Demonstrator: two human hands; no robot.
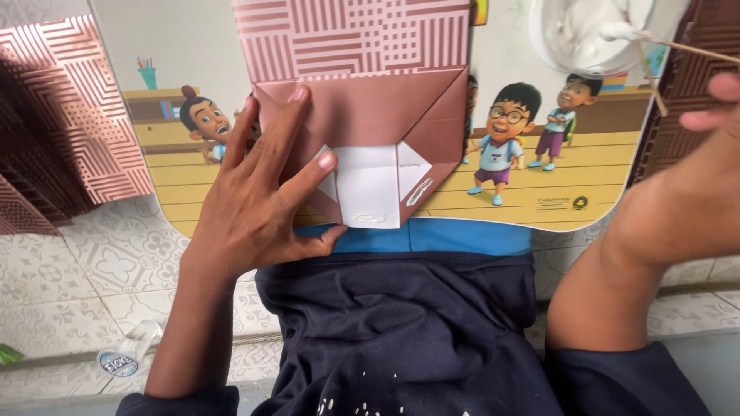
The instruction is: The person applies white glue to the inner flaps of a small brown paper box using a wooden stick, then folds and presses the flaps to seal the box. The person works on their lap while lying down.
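While the left hand [258, 196] presses flat on the paper bag [362, 115], its spread fingers could smear glue [370, 218] just beside them.

A home floor: patterned floor tiles [116, 262] under a cartoon lap board [539, 192].
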